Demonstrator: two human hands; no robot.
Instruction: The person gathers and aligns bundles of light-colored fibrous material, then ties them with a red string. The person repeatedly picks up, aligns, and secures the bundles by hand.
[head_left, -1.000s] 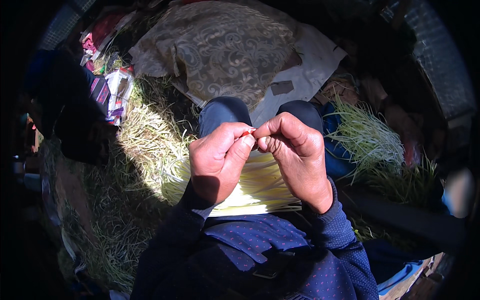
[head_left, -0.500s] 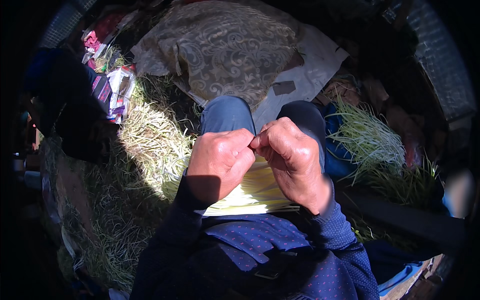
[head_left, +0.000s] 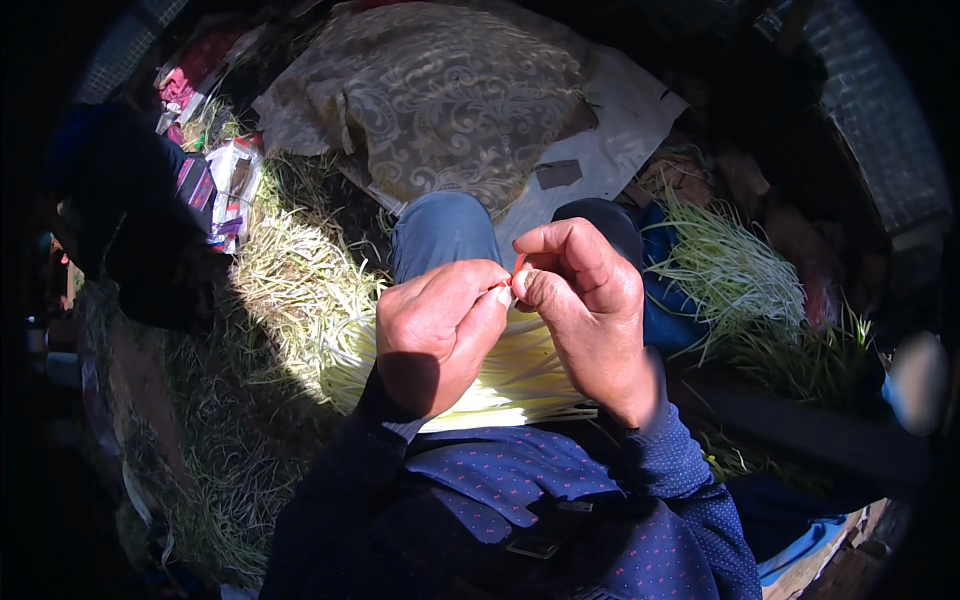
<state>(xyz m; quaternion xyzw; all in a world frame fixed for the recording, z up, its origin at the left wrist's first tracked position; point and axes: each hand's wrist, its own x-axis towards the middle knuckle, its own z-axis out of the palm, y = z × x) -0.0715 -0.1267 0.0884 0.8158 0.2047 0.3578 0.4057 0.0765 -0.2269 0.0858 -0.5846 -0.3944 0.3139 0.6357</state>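
Above my lap my two hands meet, fingertip to fingertip. My left hand (head_left: 430,325) is closed, its thumb and forefinger pinching one end of a thin red strip (head_left: 519,264). The same strip is pinched between thumb and fingers of my right hand (head_left: 595,310), whose forefinger arches above it. Whether the strip is a band or a cord is too small to tell. Beneath both hands, a bundle of long pale yellow stalks (head_left: 510,390) lies across my thighs, partly hidden by the hands.
Loose pale stalks and leaves (head_left: 300,280) cover the ground on the left. A patterned cloth (head_left: 460,110) lies ahead of my knees over a white sheet (head_left: 630,120). A heap of green-white stalks (head_left: 735,275) sits at the right, by a blue bag (head_left: 665,310). Someone in dark clothes (head_left: 150,210) is at far left.
My right forefinger and hand have lifted and opened out a little, so the red strip now shows between the fingertips. My left hand keeps its pinch. The view has shifted slightly.
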